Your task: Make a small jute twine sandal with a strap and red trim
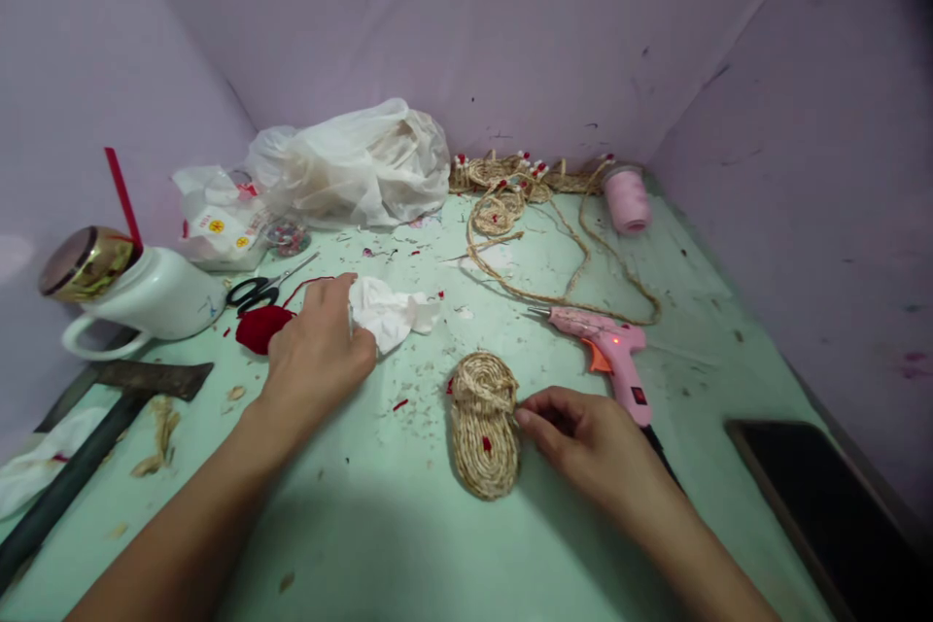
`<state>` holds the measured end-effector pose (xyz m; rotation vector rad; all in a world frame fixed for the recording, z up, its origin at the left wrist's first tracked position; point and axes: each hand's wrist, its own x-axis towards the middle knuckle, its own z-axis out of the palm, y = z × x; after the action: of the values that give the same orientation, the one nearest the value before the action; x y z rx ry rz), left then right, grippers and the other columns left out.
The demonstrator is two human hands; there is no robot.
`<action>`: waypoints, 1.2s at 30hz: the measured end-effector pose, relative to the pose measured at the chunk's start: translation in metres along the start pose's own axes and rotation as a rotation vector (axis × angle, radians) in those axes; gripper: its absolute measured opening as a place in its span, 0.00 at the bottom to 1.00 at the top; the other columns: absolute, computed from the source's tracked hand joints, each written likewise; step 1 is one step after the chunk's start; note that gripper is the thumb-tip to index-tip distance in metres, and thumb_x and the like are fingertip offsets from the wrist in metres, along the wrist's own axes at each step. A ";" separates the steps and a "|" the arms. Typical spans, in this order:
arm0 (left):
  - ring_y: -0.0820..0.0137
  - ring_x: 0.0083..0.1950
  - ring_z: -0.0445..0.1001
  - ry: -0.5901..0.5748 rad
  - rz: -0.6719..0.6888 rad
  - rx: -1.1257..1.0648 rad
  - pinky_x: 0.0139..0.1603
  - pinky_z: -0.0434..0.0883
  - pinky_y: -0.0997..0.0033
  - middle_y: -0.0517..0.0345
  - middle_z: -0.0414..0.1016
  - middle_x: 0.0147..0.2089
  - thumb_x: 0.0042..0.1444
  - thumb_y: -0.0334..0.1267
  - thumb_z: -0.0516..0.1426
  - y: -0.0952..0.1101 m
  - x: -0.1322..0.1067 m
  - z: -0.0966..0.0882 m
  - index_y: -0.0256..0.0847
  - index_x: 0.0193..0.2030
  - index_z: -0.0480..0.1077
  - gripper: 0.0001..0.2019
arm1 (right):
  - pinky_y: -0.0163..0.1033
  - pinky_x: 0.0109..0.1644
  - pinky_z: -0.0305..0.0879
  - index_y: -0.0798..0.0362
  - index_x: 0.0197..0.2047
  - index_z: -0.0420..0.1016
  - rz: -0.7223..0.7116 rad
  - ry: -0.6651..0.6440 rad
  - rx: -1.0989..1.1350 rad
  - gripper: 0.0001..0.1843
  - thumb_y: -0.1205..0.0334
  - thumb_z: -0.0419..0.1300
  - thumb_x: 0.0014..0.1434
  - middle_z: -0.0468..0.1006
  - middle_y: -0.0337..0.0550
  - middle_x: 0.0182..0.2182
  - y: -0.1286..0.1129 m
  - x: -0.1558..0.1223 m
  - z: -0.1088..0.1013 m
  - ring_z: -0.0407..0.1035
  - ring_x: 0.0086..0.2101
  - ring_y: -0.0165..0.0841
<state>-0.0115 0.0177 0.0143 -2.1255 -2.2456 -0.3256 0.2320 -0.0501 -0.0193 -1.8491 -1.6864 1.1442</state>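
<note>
A small woven straw slipper (pixel 487 447) of coiled plaited cord lies on the green table, with a red spot on its sole and a bit of red at its left side. My right hand (pixel 583 428) is closed, thumb and index finger pinching the slipper's right edge near the strap. Farther left, my left hand (pixel 317 335) is over the table with thumb and fingers apart; its fingertips are partly hidden. Beside it sit a ball of red yarn (pixel 262 329) and a crumpled white tissue (pixel 390 313). Black-handled scissors (pixel 263 292) lie just beyond the yarn.
A pink glue gun (pixel 608 350) with a lit light lies right of the slipper. Straw cord (pixel 539 296) loops behind it, near pink thread (pixel 628 201). A hammer (pixel 94 447), white mug (pixel 171 292) and plastic bag (pixel 357 165) are leftward; a dark phone-like slab (pixel 823 505) lies right.
</note>
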 end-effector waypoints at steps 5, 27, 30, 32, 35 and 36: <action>0.68 0.33 0.72 0.099 0.274 -0.304 0.35 0.66 0.71 0.54 0.74 0.35 0.50 0.31 0.49 0.010 -0.017 -0.006 0.38 0.38 0.70 0.11 | 0.42 0.30 0.64 0.50 0.44 0.73 -0.045 0.140 -0.356 0.28 0.43 0.63 0.42 0.77 0.45 0.35 -0.018 -0.018 0.018 0.71 0.31 0.42; 0.72 0.31 0.70 -0.731 -0.047 -1.151 0.31 0.66 0.75 0.58 0.73 0.34 0.39 0.30 0.58 0.026 -0.019 0.021 0.37 0.42 0.66 0.19 | 0.47 0.55 0.60 0.52 0.59 0.51 -0.581 0.210 -0.001 0.37 0.80 0.51 0.46 0.57 0.53 0.53 -0.001 0.005 0.020 0.56 0.54 0.39; 0.78 0.22 0.66 -0.751 -0.273 -1.281 0.21 0.60 0.80 0.60 0.72 0.29 0.36 0.30 0.58 0.028 -0.017 0.024 0.36 0.39 0.66 0.18 | 0.51 0.56 0.57 0.52 0.55 0.57 -0.606 0.282 -0.004 0.32 0.76 0.55 0.46 0.55 0.52 0.56 -0.002 0.004 0.016 0.52 0.56 0.41; 0.80 0.18 0.62 -0.769 -0.339 -1.286 0.17 0.54 0.81 0.62 0.71 0.26 0.35 0.31 0.58 0.030 -0.017 0.025 0.35 0.39 0.67 0.19 | 0.54 0.57 0.54 0.51 0.47 0.66 -0.676 0.292 -0.087 0.22 0.74 0.56 0.47 0.60 0.49 0.54 -0.003 0.003 0.015 0.52 0.56 0.43; 0.75 0.23 0.67 -0.829 -0.250 -1.179 0.22 0.61 0.77 0.59 0.73 0.28 0.35 0.32 0.59 0.031 -0.019 0.025 0.34 0.39 0.68 0.19 | 0.49 0.51 0.60 0.51 0.38 0.70 -0.724 0.212 -0.178 0.15 0.74 0.56 0.47 0.71 0.45 0.44 -0.006 0.003 0.017 0.60 0.48 0.40; 0.72 0.26 0.69 -0.819 -0.190 -1.108 0.25 0.63 0.75 0.58 0.73 0.28 0.36 0.33 0.58 0.030 -0.020 0.024 0.34 0.39 0.69 0.18 | 0.46 0.48 0.62 0.51 0.38 0.70 -0.716 0.189 -0.184 0.15 0.74 0.55 0.47 0.72 0.45 0.42 -0.008 0.003 0.019 0.62 0.45 0.39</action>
<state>0.0225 0.0038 -0.0089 -2.8990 -3.2274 -1.0964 0.2121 -0.0502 -0.0258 -1.2015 -2.1231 0.5160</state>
